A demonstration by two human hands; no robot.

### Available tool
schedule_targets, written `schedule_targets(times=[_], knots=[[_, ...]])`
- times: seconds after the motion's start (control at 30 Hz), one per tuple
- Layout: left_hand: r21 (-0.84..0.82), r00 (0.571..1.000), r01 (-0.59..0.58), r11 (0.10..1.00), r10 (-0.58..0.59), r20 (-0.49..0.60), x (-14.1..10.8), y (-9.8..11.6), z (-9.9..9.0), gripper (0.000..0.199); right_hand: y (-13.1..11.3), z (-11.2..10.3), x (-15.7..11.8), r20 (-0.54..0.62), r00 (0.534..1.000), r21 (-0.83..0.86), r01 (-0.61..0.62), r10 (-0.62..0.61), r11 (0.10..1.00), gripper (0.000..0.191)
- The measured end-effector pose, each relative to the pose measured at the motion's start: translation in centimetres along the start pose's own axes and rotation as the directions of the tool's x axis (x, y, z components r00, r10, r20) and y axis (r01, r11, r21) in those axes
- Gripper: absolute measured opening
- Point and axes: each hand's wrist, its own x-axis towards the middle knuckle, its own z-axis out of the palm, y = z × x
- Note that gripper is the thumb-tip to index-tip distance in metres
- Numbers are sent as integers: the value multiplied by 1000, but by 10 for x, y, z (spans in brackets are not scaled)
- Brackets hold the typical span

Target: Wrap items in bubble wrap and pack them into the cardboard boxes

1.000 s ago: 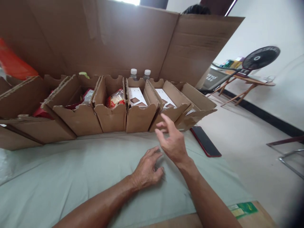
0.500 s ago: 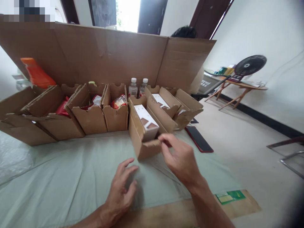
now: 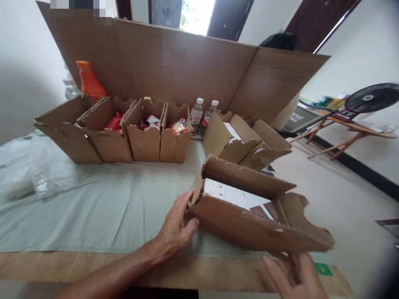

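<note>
A long open cardboard box (image 3: 249, 222) lies turned sideways at the front right of the cloth-covered table. Inside it is a white carton (image 3: 232, 193) with brown squares printed near one end. My left hand (image 3: 177, 226) grips the box's left end, its fingers round the corner and its thumb against the near side. Below the box's near right edge, my right hand (image 3: 294, 276) has thumb and fingers apart. Some of its fingertips are at the lower edge of the box, partly hidden, and I cannot tell how firmly they touch.
Several cardboard boxes (image 3: 145, 143) with red packets stand at the left. Two bottles (image 3: 196, 112) are behind them, and two more boxes (image 3: 230, 143) stand at the right. An orange bottle (image 3: 90, 81), bubble wrap (image 3: 52, 166), a cardboard screen (image 3: 187, 62) and a fan (image 3: 370, 98) are farther off.
The box with the white carton has come out of the row towards me and turned sideways. My left hand has taken its left end. My right hand has moved down and right, off its front edge.
</note>
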Motion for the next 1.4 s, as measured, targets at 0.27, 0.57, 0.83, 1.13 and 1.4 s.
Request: schedule_targets(times=[0.27,0.57,0.83,1.13,1.4], knots=[[187,943,82,979,-15,-333,22,-2,-111,53,-70,126,66,260,938,146,196,-229,970,51],[345,905,234,909,-74,-419,36,-40,-150,42,-57,205,84,421,870,74,248,-256,966,48],[415,916,284,864,-117,-384,43,-35,-157,53,-30,219,105,426,792,-153,539,-437,828,36],[455,854,310,835,-34,-519,2,-16,-210,38,-39,213,106,449,775,-159,559,-445,814,33],[373,506,565,736,48,-861,-104,7,-328,31,-21,224,111,349,800,-175,566,-487,805,31]])
